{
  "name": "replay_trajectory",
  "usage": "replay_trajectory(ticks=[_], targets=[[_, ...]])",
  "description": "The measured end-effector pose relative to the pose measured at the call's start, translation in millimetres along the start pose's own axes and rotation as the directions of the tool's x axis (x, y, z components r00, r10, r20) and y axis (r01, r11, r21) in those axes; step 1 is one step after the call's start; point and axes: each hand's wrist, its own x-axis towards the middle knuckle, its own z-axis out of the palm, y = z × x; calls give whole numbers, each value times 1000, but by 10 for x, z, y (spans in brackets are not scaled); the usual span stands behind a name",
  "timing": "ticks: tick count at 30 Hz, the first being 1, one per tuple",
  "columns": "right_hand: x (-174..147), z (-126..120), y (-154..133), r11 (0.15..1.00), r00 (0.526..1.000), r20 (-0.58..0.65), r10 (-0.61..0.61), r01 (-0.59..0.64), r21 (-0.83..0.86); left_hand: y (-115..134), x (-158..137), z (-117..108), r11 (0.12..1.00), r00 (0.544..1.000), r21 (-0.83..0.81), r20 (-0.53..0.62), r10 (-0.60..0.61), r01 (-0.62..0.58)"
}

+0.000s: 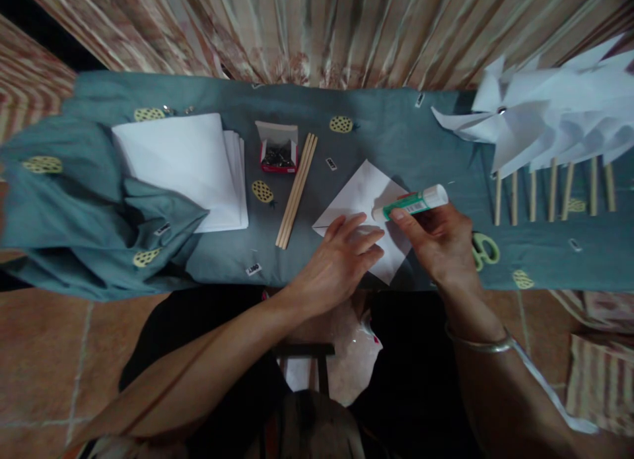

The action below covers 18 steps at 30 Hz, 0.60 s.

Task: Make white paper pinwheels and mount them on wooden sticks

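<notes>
A square sheet of white paper [364,188] lies turned like a diamond at the table's front edge. My left hand [344,254] rests on its lower left part with the fingers spread. In my right hand [438,238] is a green and white glue stick [413,203], held nearly level. Its left end is at the middle of the paper; I cannot tell whether it touches. Just right of my right wrist lie scissors with light green handles [486,249], their blades hidden.
Left of the paper are several thin wooden sticks [297,191], an open red box of small dark metal pieces [279,156] and a stack of white paper [173,162]. Several white paper pinwheels [520,119] on sticks lie at the right. A teal cloth [396,125] covers the table.
</notes>
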Motion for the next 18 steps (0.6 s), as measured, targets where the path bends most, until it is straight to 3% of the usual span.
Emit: replay_trajectory(ticks=[18], targets=[[-7, 29, -42, 1000, 997, 68, -18, 19, -9, -8, -8, 30, 999, 1000, 29, 15, 24, -24]])
